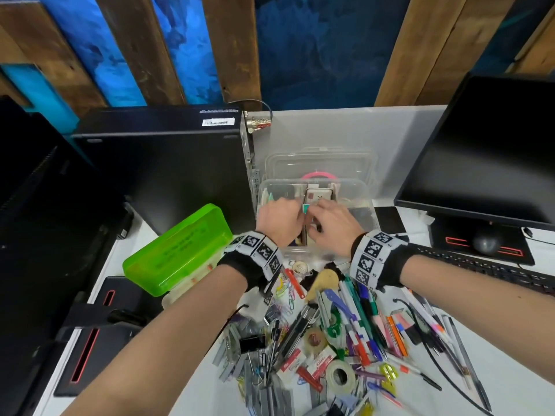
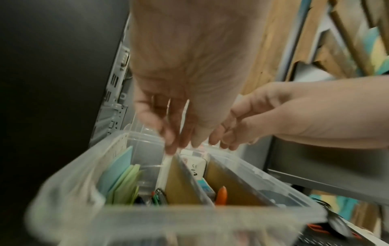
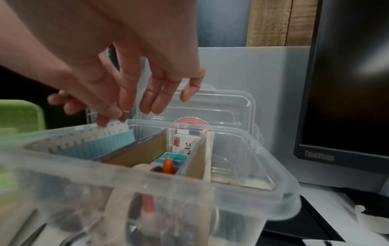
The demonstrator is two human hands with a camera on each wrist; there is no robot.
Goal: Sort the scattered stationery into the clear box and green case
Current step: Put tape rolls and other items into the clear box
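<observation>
The clear box (image 1: pixel 368 203) (image 2: pixel 168 214) (image 3: pixel 231 188) stands open mid-table, split by cardboard dividers (image 2: pixel 181 179) (image 3: pixel 136 154). Its left bay holds a dotted white pad with teal and green sheets (image 2: pixel 120 173) (image 3: pixel 99 148). The middle bay holds small cartons and an orange pen tip (image 2: pixel 222 194) (image 3: pixel 168 165). My left hand (image 1: pixel 282 217) (image 2: pixel 181 146) points down, fingertips touching a divider's top end. My right hand (image 1: pixel 330 220) (image 2: pixel 225 141) (image 3: pixel 143 109) hovers beside it, fingers hanging loose, nothing plainly held. The green case (image 1: pixel 177 250) (image 3: pixel 19 114) lies open to the left. Scattered stationery (image 1: pixel 345 340) covers the near table.
The box's lid (image 1: pixel 318 163) stands behind it. A black computer tower (image 1: pixel 168 163) sits close on the left. On the right are a monitor (image 1: pixel 486 151), a keyboard (image 1: pixel 480 265) and a dark phone (image 1: pixel 389 219).
</observation>
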